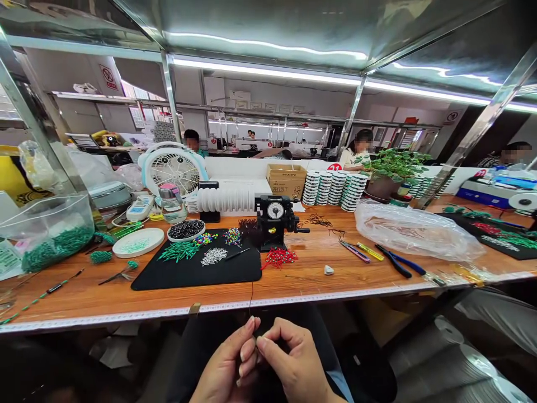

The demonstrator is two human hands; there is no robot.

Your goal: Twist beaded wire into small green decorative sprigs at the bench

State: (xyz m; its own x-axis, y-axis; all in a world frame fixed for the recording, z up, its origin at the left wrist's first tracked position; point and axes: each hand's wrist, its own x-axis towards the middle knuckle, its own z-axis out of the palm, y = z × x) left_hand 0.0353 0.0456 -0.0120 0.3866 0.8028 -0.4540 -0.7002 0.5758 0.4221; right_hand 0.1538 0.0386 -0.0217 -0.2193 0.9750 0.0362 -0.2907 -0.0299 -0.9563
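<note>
My left hand (229, 361) is in front of the table edge, over my lap, its thumb and forefinger pinched on a thin dark line (252, 294). The line runs up over the edge toward the black mat (235, 274). My right hand (293, 358) is beside it, thumb and forefinger pressed together close to the left fingers; what they hold is too small to make out. Beyond the hands on the mat are green slim pieces (180, 251), small silver metal parts (213, 256) and coloured beads (232, 236). A pile of red pieces (280, 257) lies right of the mat.
A black hand-crank winder (274, 221) stands behind the mat, with white spools (226, 199) to its left. Pliers (398, 261) and snips (354, 251) lie on the right near a plastic bag (415, 229). A measuring tape (335, 296) lines the table's front edge. Co-workers sit beyond.
</note>
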